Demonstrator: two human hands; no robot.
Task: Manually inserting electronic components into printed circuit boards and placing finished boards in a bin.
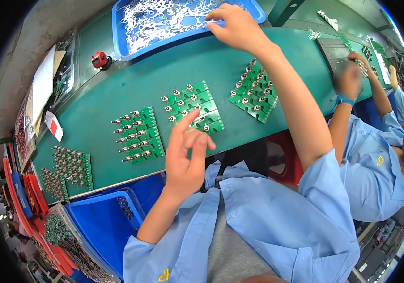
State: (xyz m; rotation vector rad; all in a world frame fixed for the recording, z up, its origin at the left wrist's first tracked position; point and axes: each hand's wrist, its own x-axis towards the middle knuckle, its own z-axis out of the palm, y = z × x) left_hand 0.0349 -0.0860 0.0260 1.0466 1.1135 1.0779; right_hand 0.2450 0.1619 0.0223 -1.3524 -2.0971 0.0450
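Note:
My right hand (237,29) hangs over the right part of a blue tray (117,35), its thumb and fingers apart and nothing visible between them. Shiny small metal ring-shaped pieces (159,21) lie heaped in that tray. My left hand (185,160) is raised in front of the middle group of green circuit boards (209,101), hiding part of it. Its index finger points up, apart from the thumb; the other fingers curl, and I see nothing held. Metal threaded components stand in rows on these boards, on the left group (147,127) and on the right group (268,101).
More boards with components (72,165) lie at the table's left end. A red-and-black device (101,61) stands left of the tray. Blue bins (93,221) sit below the table's front edge. At the right, a co-worker's hands (350,78) handle a green board.

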